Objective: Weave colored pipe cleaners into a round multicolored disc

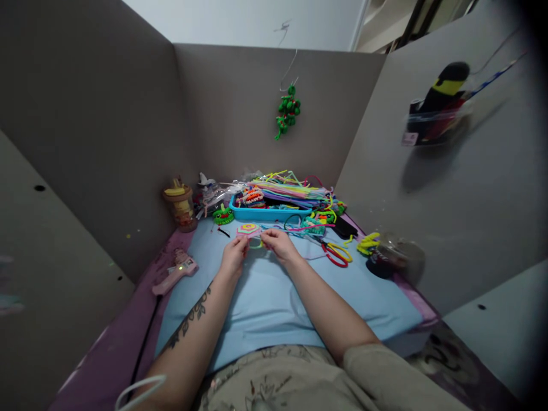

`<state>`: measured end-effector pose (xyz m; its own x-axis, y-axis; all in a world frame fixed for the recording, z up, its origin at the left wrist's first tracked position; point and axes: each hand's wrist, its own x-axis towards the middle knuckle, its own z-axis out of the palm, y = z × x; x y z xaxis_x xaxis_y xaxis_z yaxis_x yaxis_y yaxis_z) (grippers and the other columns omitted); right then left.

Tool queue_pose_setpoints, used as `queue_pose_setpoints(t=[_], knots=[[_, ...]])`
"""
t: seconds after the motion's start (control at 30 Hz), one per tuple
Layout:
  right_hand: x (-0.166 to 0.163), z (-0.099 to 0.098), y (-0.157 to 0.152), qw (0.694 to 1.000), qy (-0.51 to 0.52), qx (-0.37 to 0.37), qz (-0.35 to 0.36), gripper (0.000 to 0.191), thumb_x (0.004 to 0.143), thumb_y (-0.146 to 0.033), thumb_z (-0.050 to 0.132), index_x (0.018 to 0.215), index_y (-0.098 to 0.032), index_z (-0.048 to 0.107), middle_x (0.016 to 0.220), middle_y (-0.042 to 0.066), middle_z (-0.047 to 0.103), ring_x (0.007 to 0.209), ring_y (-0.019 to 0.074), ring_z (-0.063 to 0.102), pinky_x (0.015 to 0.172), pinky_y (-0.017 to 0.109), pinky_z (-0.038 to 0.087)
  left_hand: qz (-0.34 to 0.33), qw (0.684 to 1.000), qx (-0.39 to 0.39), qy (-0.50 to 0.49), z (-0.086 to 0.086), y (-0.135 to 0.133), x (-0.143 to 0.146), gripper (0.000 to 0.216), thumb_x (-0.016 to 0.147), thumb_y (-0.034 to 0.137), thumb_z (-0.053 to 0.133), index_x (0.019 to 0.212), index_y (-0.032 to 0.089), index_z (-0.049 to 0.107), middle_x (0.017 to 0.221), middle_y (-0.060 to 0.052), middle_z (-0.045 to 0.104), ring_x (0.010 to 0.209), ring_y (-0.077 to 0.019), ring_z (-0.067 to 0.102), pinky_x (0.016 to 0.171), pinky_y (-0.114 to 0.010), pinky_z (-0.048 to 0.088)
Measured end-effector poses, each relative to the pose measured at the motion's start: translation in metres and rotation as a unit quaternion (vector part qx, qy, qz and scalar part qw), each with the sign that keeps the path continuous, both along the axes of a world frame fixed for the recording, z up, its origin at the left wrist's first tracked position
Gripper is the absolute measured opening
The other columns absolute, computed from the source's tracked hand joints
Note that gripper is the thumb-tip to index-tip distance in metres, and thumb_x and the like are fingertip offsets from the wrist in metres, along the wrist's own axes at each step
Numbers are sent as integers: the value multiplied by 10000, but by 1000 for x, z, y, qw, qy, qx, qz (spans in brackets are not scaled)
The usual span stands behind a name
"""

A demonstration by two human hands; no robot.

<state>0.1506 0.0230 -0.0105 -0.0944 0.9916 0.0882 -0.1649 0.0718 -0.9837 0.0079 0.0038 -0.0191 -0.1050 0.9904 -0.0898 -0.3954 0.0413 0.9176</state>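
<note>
Blue mat (278, 297), hands (234, 255) (279, 244) pinch green loop (256, 245) crosswise

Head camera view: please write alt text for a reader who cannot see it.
The left hand and right hand pinch a small pink-and-yellow pipe-cleaner craft piece over a light blue mat. Behind it a blue tray holds colourful pipe cleaners; a pink glue gun lies at the left, scissors at the right.

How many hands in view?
2, both the wearer's. Left hand seems to pinch the pink woven piece at its lower edge; right hand at its right edge, over the blue mat. No others show.
</note>
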Motion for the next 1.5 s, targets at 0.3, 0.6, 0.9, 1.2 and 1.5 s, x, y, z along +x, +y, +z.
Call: queue_pose_setpoints(t=[0.3, 0.6, 0.9, 1.2, 1.5], knots=[[33, 52, 7, 844, -334, 357, -223, 142, 814, -289, 497, 778, -206, 607, 800, 42, 607, 819, 188, 524, 779, 329, 371, 23, 996, -25, -87, 8, -3, -3, 305, 575, 355, 749, 696, 118, 600, 614, 6, 579, 512, -48, 510, 459, -142, 350], [-2, 75, 118, 703, -545, 437, -136, 218, 878, -232, 403, 928, -211, 614, 985, 96, 605, 967, 216, 471, 886, 367, 253, 33, 991, -75, -109, 12, -3, -4, 212, 630, 282, 728, 679, 131, 587, 521, 24, 533, 438, -50, 474, 408, -148, 336], [-47, 51, 178, 782, -520, 310, -147, 254, 823, -208, 483, 1061, -153, 555, 1084, 112, 564, 1015, 210, 465, 873, 323, 336, 46, 989, -86, -111, 8, -1, -7, 162, 662, 251, 707, 692, 130, 603, 538, 23, 542, 449, -42, 475, 404, -132, 342], [60, 30, 157, 783, -481, 297, -260, 274, 781, -95, 392, 934, -114, 619, 970, 118, 622, 947, 198, 515, 864, 315, 373, 23, 990, -77, -116, 7, -1, -4, 238, 615, 298, 738, 705, 118, 610, 551, 21, 532, 466, -43, 474, 403, -127, 335], [129, 46, 153, 631, -745, 112, -184, 253, 815, -232, 474, 1003, -190, 638, 1015, 121, 642, 982, 229, 537, 836, 324, 388, 25, 992, -74, -103, 7, -2, -3, 278, 573, 305, 757, 679, 112, 588, 521, 24, 509, 449, -40, 451, 393, -120, 314]])
